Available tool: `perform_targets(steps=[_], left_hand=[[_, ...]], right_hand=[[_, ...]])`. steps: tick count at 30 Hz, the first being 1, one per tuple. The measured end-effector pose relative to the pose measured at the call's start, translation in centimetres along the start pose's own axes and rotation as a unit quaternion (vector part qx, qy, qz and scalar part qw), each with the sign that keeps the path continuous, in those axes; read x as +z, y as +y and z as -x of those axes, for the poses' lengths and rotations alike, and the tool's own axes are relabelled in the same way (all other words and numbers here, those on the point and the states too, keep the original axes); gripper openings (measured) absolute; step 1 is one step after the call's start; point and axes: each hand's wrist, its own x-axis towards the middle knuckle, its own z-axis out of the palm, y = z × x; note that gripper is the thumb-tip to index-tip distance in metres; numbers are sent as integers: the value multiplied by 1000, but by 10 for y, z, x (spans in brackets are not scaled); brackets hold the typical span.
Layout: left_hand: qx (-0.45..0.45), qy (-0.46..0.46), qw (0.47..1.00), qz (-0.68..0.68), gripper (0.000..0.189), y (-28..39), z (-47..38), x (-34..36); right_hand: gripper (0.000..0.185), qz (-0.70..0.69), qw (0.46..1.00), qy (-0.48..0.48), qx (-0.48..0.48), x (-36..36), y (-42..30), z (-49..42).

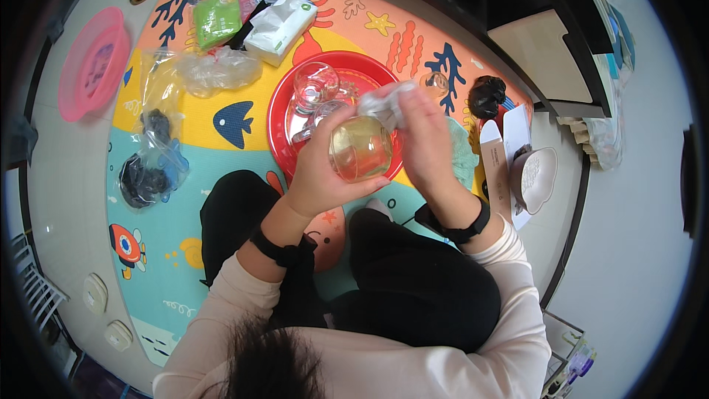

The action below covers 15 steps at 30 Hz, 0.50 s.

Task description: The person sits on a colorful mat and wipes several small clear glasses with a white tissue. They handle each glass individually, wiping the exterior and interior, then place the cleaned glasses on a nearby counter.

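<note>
My left hand point(318, 172) is closed around a rounded, yellowish see-through glass vessel point(361, 149), held above the near part of a red round tray point(275, 116). In my right hand point(424, 133) is a crumpled white tissue or cloth point(388, 102), close to the upper right side of the vessel. Clear glassware stands in the tray: a round glass piece point(316, 84) at the back and another glass point(330, 112) nearer, partly hidden by my left hand. A small clear glass cup point(434, 84) is on the mat, right of the tray.
A tissue pack point(281, 27), a green packet point(217, 19) and plastic bags point(220, 71) lie on the patterned mat point(232, 158). A pink basin point(94, 64) stands left. To the right are a green cloth point(461, 152), a black bag point(486, 96), an open box point(494, 172) and a pale bowl point(534, 180).
</note>
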Motion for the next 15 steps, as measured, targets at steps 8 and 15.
perform_targets(steps=[8, 15], left_hand=[[-80, 53, 994, -54, 90, 4, -2, 3], [-9, 36, 999, -38, 95, 3, -5, 0]], right_hand=[[28, 456, 828, -127, -299, 17, 5, 13], [25, 352, 846, -169, -362, -4, 6, 3]])
